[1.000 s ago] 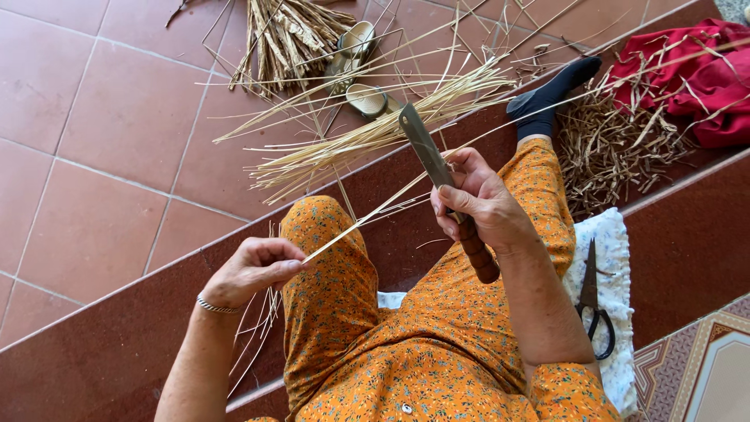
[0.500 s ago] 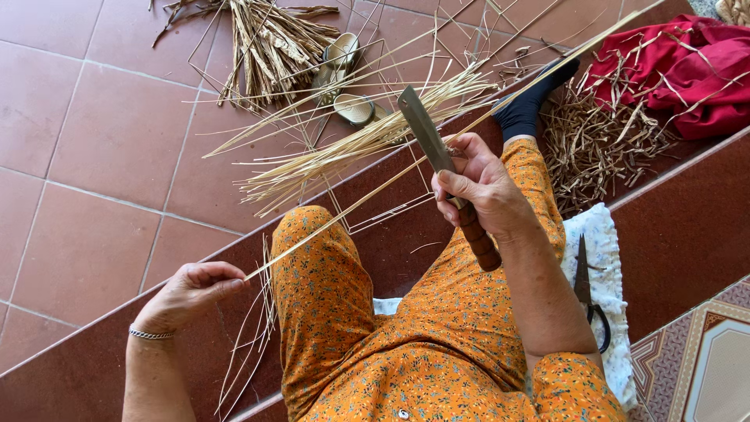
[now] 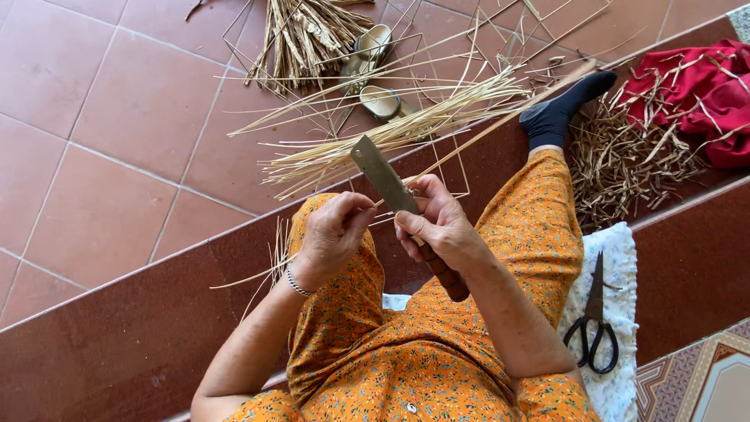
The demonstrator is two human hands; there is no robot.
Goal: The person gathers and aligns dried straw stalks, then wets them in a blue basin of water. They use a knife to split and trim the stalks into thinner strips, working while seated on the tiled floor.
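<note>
A flat-bladed knife (image 3: 388, 182) with a wooden handle is gripped in the right hand (image 3: 439, 223), its blade pointing toward 11 o'clock. The left hand (image 3: 334, 232), a bracelet (image 3: 295, 280) at its wrist, is closed on a thin reed strip (image 3: 500, 121) just beside the blade; the strip runs off toward 2 o'clock. Both hands are held above orange flowered trousers (image 3: 437, 344). A bundle of pale strips (image 3: 391, 133) is spread on the tiled floor (image 3: 117, 141) at 12 o'clock, with two sandals (image 3: 379, 74) beyond it. Black scissors (image 3: 594, 320) lie on a white cloth (image 3: 621, 258) at 4 o'clock. A red cloth (image 3: 707, 94) and dry trimmings (image 3: 625, 156) are seen at 2 o'clock.
</note>
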